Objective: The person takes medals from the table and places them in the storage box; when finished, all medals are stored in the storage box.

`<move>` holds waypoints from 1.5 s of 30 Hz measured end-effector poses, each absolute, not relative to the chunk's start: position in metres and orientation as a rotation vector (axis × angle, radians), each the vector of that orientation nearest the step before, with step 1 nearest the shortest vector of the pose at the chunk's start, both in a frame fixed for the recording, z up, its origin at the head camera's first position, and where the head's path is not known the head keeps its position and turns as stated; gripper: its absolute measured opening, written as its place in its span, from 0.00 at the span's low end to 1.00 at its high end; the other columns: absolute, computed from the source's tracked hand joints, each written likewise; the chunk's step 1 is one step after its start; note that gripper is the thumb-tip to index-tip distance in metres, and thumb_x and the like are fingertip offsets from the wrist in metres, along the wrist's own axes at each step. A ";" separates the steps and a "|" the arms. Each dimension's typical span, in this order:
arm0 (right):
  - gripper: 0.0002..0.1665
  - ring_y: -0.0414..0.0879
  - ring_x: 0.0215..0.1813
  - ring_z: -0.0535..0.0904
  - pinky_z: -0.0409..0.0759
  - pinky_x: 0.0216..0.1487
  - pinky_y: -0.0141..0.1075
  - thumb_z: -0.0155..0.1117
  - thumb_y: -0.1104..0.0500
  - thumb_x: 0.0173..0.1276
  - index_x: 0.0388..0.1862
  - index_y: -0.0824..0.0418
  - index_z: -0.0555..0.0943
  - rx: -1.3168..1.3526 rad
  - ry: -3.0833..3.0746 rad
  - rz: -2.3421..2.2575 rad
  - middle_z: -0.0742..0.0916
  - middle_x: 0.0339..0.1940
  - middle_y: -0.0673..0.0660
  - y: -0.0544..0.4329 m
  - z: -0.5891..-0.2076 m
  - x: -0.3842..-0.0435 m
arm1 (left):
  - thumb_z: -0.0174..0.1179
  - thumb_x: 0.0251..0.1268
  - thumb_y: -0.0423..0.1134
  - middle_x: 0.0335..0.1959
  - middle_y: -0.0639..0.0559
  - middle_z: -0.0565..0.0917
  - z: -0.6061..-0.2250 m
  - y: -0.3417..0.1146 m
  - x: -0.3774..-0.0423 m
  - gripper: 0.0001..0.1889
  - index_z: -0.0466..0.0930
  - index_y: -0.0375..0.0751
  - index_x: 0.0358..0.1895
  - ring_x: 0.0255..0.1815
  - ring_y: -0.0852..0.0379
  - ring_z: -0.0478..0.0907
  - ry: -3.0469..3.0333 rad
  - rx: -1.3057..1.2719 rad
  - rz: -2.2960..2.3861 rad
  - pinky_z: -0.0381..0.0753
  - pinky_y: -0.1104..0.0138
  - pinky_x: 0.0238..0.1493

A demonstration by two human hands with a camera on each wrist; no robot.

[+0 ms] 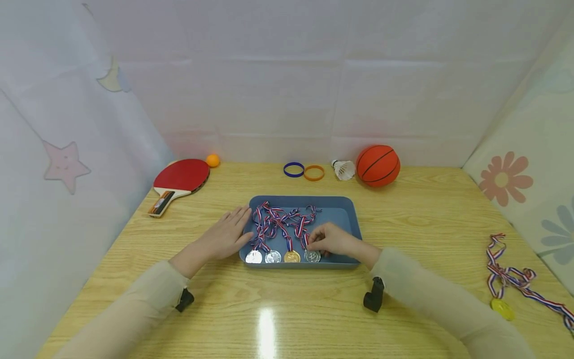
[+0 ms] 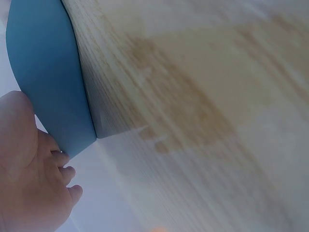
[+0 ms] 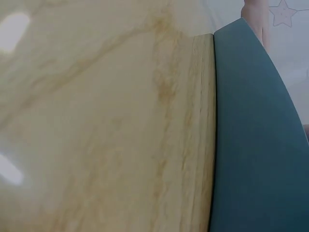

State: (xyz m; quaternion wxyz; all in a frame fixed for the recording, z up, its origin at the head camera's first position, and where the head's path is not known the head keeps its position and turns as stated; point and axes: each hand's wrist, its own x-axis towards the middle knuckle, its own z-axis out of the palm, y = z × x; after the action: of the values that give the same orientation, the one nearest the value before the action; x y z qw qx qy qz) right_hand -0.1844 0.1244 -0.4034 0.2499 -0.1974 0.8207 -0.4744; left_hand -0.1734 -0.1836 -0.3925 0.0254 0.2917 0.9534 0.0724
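Note:
A blue-grey tray holds several medals on striped ribbons, their discs in a row along its near side. My left hand rests at the tray's left rim, fingers extended; in the left wrist view that hand is against the tray wall. Inside the tray, my right hand pinches the ribbon of the rightmost silver medal just above its disc. To its left lie a gold medal and two silver ones. The right wrist view shows mostly the tray's outer wall.
At the back stand a paddle, an orange ball, blue and orange wristbands, a shuttlecock and a small basketball. Another gold medal with tangled ribbon lies at the table's right edge.

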 end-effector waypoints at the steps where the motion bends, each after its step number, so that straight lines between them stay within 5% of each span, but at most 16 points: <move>1: 0.05 0.42 0.18 0.73 0.77 0.22 0.35 0.65 0.65 0.59 0.29 0.67 0.81 -0.539 2.236 -1.287 0.80 0.19 0.52 0.124 -0.404 -0.184 | 0.41 0.72 0.49 0.70 0.33 0.51 -0.392 -0.184 -0.173 0.34 0.49 0.25 0.69 0.70 0.38 0.45 2.949 0.902 0.227 0.47 0.48 0.66; 23: 0.04 0.43 0.16 0.75 0.79 0.20 0.38 0.65 0.67 0.58 0.26 0.68 0.80 -0.525 2.257 -1.240 0.81 0.17 0.56 0.123 -0.405 -0.184 | 0.41 0.72 0.50 0.70 0.34 0.50 -0.392 -0.184 -0.174 0.34 0.48 0.26 0.69 0.70 0.38 0.45 2.943 0.896 0.236 0.46 0.48 0.66; 35: 0.10 0.48 0.22 0.78 0.81 0.26 0.42 0.65 0.62 0.61 0.37 0.68 0.81 -0.610 2.277 -1.282 0.82 0.26 0.56 0.146 -0.380 -0.184 | 0.42 0.72 0.49 0.70 0.34 0.49 -0.392 -0.184 -0.173 0.34 0.48 0.26 0.69 0.70 0.38 0.44 2.934 0.886 0.246 0.46 0.48 0.66; 45: 0.16 0.63 0.31 0.77 0.80 0.32 0.49 0.66 0.57 0.61 0.43 0.66 0.79 -0.534 2.318 -1.451 0.80 0.32 0.65 0.200 -0.339 -0.168 | 0.42 0.72 0.49 0.71 0.35 0.49 -0.392 -0.183 -0.173 0.34 0.48 0.27 0.70 0.70 0.38 0.44 2.929 0.876 0.250 0.45 0.48 0.66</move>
State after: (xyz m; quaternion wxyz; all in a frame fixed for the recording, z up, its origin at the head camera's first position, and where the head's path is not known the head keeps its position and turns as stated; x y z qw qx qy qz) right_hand -0.1680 0.2002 -0.3392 0.1764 -0.1887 0.8189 -0.5126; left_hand -0.1731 -0.1826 -0.3916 0.0370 0.2855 0.9542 0.0815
